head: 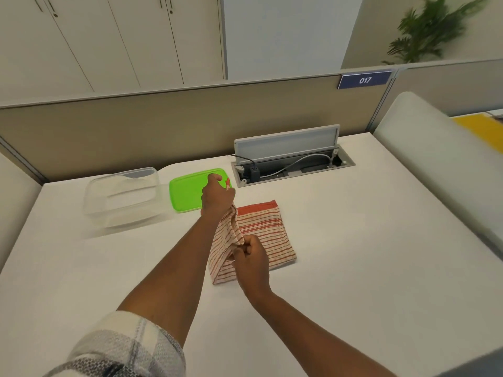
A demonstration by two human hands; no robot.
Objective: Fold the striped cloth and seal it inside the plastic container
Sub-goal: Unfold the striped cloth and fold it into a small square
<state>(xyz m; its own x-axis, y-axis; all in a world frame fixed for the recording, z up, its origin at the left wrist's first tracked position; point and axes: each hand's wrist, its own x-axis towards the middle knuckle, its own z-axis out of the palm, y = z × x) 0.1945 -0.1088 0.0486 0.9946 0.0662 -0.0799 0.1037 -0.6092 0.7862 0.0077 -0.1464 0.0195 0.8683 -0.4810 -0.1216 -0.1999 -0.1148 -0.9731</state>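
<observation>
Both hands grip the striped cloth (261, 235): the left hand (217, 195) has its fingers clamped on the lifted far corner, the right hand (251, 258) on the near one, and the cloth's right half lies flat on the table (367, 268). The raised edge runs away from the person. The green lid (187, 194) and the clear container (122, 197) sit to the far left, nearer the left hand, with nothing between.

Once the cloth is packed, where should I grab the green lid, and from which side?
Take the green lid by its near-left rim, coming in from the front. It lies flat on the desk, so only the thin raised edge offers purchase. The clear container crowds its left side, and the left hand now covers its right end, while the near edge looks free.
</observation>
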